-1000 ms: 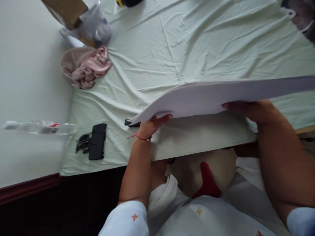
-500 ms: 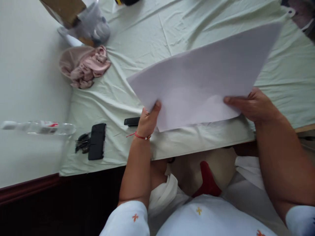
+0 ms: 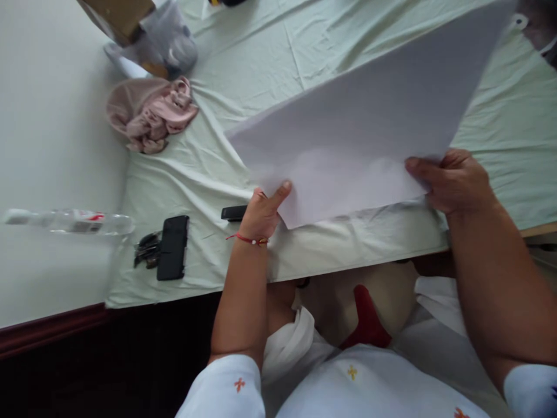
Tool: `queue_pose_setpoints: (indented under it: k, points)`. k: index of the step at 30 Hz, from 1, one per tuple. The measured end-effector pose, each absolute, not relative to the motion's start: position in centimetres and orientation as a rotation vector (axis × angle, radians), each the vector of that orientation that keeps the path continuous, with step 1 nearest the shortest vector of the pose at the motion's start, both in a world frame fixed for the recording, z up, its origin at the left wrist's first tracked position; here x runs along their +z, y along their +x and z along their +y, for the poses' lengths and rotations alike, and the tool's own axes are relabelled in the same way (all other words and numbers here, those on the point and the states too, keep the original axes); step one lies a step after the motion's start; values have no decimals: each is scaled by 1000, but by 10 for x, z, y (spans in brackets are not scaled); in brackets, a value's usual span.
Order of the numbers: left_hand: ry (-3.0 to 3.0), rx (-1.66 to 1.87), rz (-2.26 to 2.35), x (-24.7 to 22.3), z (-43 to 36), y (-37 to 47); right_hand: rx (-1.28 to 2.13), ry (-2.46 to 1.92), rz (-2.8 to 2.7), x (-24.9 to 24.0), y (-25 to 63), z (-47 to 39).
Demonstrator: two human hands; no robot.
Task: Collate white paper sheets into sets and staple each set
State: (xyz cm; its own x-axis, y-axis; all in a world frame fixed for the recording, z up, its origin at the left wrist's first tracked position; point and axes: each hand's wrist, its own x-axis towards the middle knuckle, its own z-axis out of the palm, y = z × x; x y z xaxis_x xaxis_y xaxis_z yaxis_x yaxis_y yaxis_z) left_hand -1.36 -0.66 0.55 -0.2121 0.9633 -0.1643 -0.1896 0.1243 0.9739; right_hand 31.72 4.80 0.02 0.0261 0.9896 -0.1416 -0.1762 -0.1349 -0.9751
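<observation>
Held up over the cloth is white paper (image 3: 361,128), blank on the side that faces me; whether it is one sheet or a few I cannot tell. My left hand (image 3: 264,213) pinches its near left corner, thumb on top and the fingers hidden beneath. At the near right corner my right hand (image 3: 456,179) is closed on the paper in the same way. The far right part tilts higher than the left. A small black object (image 3: 233,213), perhaps a stapler, lies just left of my left hand, which partly hides it.
A pale green cloth (image 3: 209,255) covers the table. To the left lie a black phone (image 3: 173,248), keys (image 3: 148,249) and a clear plastic bottle (image 3: 87,223). Farther back are pink fabric (image 3: 161,113), a plastic bag (image 3: 174,46) and a cardboard box (image 3: 119,17) beside the wall.
The paper's far right corner has risen and moved away from me. My right hand has shifted slightly to the right and up, and both hands still grip the paper.
</observation>
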Motion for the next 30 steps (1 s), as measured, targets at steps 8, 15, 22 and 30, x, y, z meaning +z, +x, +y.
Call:
queue_pose_setpoints:
  k: [8,15,22,30]
  points:
    - [1226,1381,1411,2,-9,-18,1143,-1118,-1168,-12,322,54]
    - [1375,1261,1505,-3,-11,-22,1133,-1152,-1111,-11,324,54]
    - [1393,1095,1459,-3,-3,-22,1187,-1143,-1024,-7,322,56]
    - [1098,991,1280,6,-6,-12,1181,-1090,-859,-7,320,61]
